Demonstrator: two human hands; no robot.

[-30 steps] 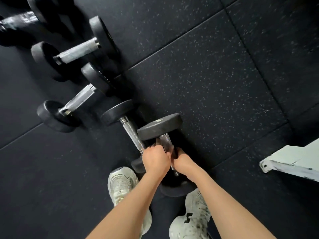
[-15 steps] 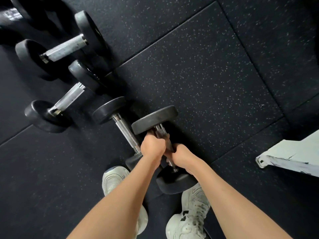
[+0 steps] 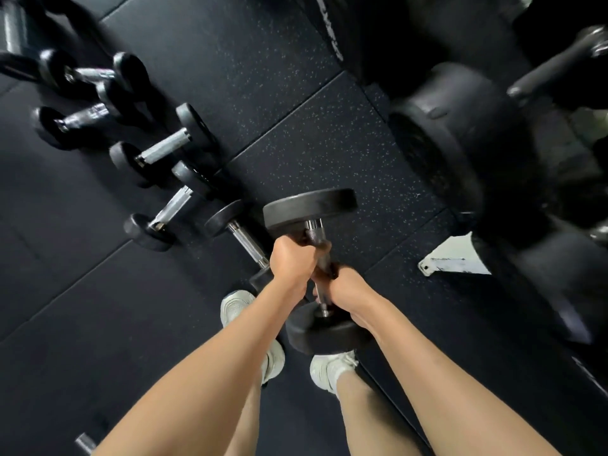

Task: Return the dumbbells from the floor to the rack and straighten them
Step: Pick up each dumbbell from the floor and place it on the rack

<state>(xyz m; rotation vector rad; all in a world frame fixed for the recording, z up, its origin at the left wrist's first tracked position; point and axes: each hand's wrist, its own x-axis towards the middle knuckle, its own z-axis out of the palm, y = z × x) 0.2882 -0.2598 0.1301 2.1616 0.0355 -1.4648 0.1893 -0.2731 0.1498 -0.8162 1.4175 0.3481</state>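
Step in hand: the lift-and-carry part of returning one dumbbell; judged from the raised weight and the rack in view at right, the pickup is done and the placing is not yet done
Held dumbbell [image 3: 316, 258]: clear of the floor, above the feet, its handle tilted; the far head is up and away from the body, the near head hangs low over the right shoe [image 3: 330, 370]
Left hand [image 3: 291, 261]: closed round the upper part of the handle, just under the far head; knuckles face the camera, so the fingertips are hidden
Right hand [image 3: 348, 289]: closed round the lower part of the handle, just above the near head; the two hands sit close together on the bar
Dumbbells on the floor [image 3: 164, 149]: several lie in a loose diagonal row to the left, handles pointing different ways; the nearest one [image 3: 245, 240] lies just beside the left hand, its near head hidden behind the left forearm
Rack [image 3: 457, 258]: to the right; only a pale foot of its frame and large dark heads of stored weights [image 3: 460, 126] show, all blurred; which slot is free I cannot tell
Floor [image 3: 296, 136]: dark speckled rubber tiles
Next move calls for: a turn to the right with both hands kept tight; the handle levelled before it goes down; the heads set squarely in a free cradle, in line with their neighbours
Risk: the near head hangs over the toes; a slip in grip would drop it there
Remaining: by my count at least five weights on the floor to fetch, then the straightening
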